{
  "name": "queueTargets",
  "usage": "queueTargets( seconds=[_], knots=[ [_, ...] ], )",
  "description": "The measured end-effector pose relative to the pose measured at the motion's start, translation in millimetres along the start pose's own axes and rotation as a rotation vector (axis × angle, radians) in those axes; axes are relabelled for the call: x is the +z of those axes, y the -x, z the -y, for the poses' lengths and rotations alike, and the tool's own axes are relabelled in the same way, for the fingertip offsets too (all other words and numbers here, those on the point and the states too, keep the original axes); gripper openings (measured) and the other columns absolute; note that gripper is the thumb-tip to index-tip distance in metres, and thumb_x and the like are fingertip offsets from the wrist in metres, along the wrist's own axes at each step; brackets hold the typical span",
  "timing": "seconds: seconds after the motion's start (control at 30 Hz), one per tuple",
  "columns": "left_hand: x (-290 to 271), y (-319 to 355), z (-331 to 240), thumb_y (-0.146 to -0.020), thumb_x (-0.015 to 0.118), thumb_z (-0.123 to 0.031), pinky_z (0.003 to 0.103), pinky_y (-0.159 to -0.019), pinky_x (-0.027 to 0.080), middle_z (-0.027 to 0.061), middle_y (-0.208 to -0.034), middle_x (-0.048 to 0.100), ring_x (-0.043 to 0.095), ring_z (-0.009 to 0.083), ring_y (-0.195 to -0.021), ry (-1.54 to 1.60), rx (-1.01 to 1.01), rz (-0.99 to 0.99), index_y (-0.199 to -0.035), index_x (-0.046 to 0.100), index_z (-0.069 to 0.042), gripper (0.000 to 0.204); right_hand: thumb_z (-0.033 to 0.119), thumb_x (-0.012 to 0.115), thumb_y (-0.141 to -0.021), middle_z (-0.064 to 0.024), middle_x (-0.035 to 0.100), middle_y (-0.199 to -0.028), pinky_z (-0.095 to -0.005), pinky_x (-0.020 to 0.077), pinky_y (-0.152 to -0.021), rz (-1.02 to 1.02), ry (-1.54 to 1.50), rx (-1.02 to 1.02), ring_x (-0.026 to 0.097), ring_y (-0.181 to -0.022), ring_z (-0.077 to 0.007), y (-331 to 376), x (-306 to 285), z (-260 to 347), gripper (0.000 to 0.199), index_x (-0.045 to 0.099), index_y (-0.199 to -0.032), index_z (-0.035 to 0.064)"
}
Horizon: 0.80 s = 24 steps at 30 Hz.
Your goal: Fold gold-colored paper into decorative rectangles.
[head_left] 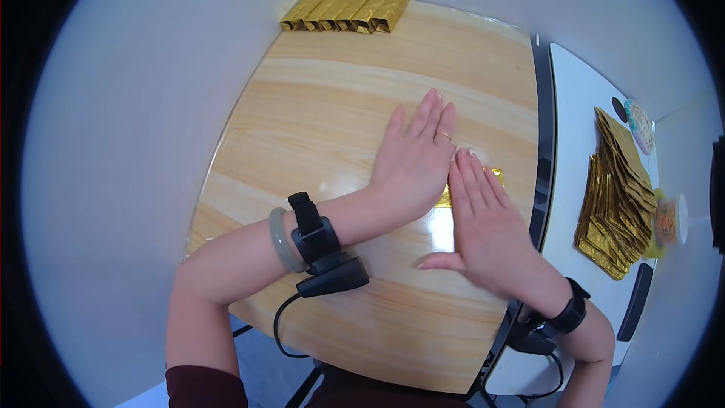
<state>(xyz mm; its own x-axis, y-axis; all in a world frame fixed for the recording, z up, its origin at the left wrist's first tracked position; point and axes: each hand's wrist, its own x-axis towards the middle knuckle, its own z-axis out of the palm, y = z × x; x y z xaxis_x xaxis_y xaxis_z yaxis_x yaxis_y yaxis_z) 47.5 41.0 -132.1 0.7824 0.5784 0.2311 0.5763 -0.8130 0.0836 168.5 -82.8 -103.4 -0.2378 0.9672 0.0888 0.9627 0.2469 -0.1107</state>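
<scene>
A piece of shiny gold paper (495, 175) lies on the wooden table, mostly hidden under my hands. My right hand (487, 223) rests flat over it, fingers together and pointing away from me, thumb out to the left. Beside it, my left hand (419, 155) is stretched out with its outer edge along the paper's left part. The fingers of both hands are straight, and the right fingertips come close to the left hand's edge. A ring is on a left finger. Neither hand grips anything.
Several folded gold paper tubes (343, 9) stand in a row at the table's far left corner. On a white side table (563, 181) to the right lie fanned stacks of gold paper (615, 204). A clear round tub (671, 221) stands beyond them. Cables hang from both wrist devices.
</scene>
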Motion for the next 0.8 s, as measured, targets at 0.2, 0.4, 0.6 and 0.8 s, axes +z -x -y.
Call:
queueTargets(
  seconds=[0.2, 0.4, 0.6, 0.8],
  knots=[
    [-2.2, 14.8, 26.7, -0.097, 0.043, -0.022, 0.055, -0.112, 0.020, 0.0180, -0.149, 0.036, 0.019, 0.0279, -0.146, -0.162, 0.018, -0.074, -0.143, 0.034, 0.002, 0.053, 0.072, 0.055, -0.075, -0.0297, 0.032, -0.147, -0.0444, 0.0222, -0.115, 0.072, 0.046, -0.042, 0.028, -0.141, -0.0364, 18.6, -12.8, -26.7, 0.111, 0.031, -0.138, -0.0161],
    [-7.6, 15.1, 22.4, -0.091, 0.045, -0.021, 0.058, -0.111, 0.020, 0.0174, -0.149, 0.036, 0.020, 0.0271, -0.146, -0.263, 0.034, -0.084, -0.144, 0.033, 0.000, 0.059, 0.073, 0.053, -0.075, -0.0307, 0.034, -0.145, -0.0449, 0.0225, -0.115, 0.019, 0.072, -0.034, 0.029, -0.141, -0.0375, 3.1, -10.9, 4.2, 0.111, 0.030, -0.138, -0.0164],
    [-11.6, 15.7, 24.9, -0.088, 0.045, -0.016, 0.061, -0.110, 0.019, 0.0199, -0.148, 0.036, 0.020, 0.0325, -0.145, -0.302, 0.031, -0.126, -0.145, 0.031, 0.002, 0.061, 0.073, 0.052, -0.077, -0.0308, 0.030, -0.147, -0.0434, 0.0227, -0.115, 0.055, -0.032, -0.147, 0.027, -0.141, -0.0380, -3.2, -3.2, 1.3, 0.110, 0.029, -0.139, -0.0152],
    [-19.6, 19.2, 28.9, -0.085, 0.050, -0.012, 0.063, -0.109, 0.019, 0.0190, -0.147, 0.038, 0.021, 0.0350, -0.144, -0.244, 0.100, -0.141, -0.145, 0.033, 0.000, 0.063, 0.070, 0.052, -0.080, -0.0257, 0.027, -0.151, -0.0475, 0.0208, -0.115, 0.106, 0.018, 0.004, 0.025, -0.143, -0.0345, 20.4, -15.3, -34.1, 0.106, 0.022, -0.145, -0.0075]
  ],
)
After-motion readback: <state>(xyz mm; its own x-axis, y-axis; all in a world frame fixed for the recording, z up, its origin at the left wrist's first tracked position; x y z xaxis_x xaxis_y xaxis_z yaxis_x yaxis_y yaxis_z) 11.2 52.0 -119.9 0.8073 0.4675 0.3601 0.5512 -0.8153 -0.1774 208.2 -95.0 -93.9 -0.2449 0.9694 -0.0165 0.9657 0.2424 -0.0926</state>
